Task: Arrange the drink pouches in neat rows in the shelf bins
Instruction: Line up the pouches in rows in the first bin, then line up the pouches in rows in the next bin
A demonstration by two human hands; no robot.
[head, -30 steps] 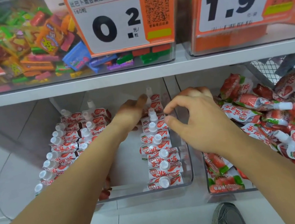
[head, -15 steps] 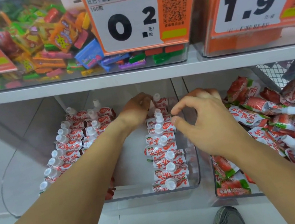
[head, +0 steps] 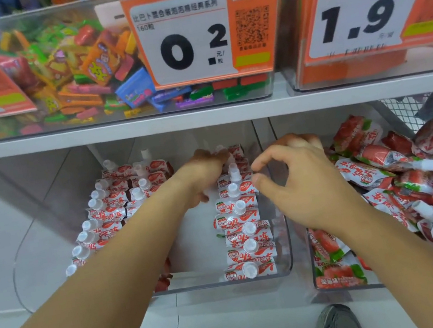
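- Left hand (head: 206,175) reached deep into the clear bin (head: 285,238), forearm stretched from near left to far centre, knuckles up.
- Left fingers curled down against the far end of the right row of pouches (head: 242,225); cannot tell whether gripping one or only pressing.
- Right hand (head: 297,178) poised over the bin's right wall, wrist bent, forearm running in from near right.
- Right fingers (head: 262,160) arched, thumb below forefinger with a gap between, gripping nothing visible.
- Right row standing cap-up, near to far, along the bin's right side.
- Two more rows (head: 107,209) at the bin's left, partly hidden behind the left forearm.
- Loose pouches (head: 384,171) heaped in the bin to the right, lying at all angles.
- Candy bin (head: 71,70) and price tags (head: 204,35) on the shelf above.
- Shoe (head: 337,324) on the floor, near right.
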